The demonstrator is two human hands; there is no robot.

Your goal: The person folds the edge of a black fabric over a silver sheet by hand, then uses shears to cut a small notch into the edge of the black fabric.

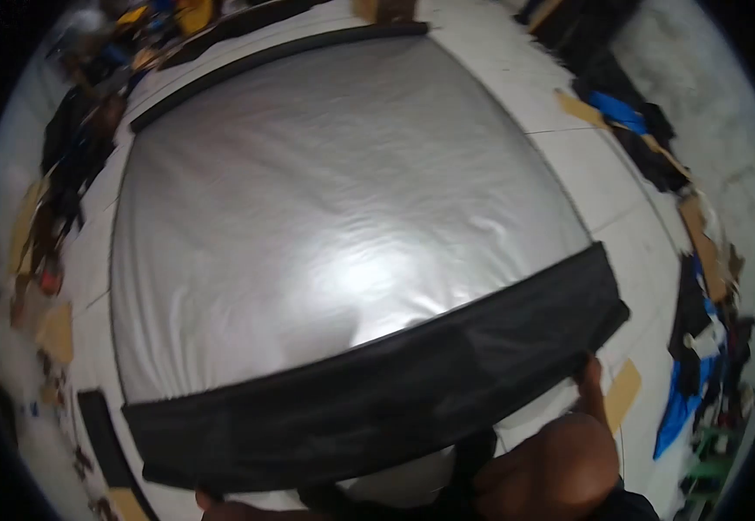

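Observation:
A large silver sheet (334, 200) lies spread over the floor, slightly wrinkled. Along its near side runs a wide black fabric band (377, 373), which looks like the dark underside folded over. My right hand (590, 378) is closed on the band's near edge toward its right end, with the fingers partly tucked beneath. At the lower left, my left hand (208, 502) pinches the same edge; most of it is cut off by the frame. The far side of the sheet ends in a narrow black roll (282, 65).
Pale floor tiles (599, 169) surround the sheet. Scraps of black, blue and tan material (621, 113) line the right wall, with more clutter (82, 130) along the left. A black strip (104, 438) lies at lower left, a brown box (386, 10) at the far edge.

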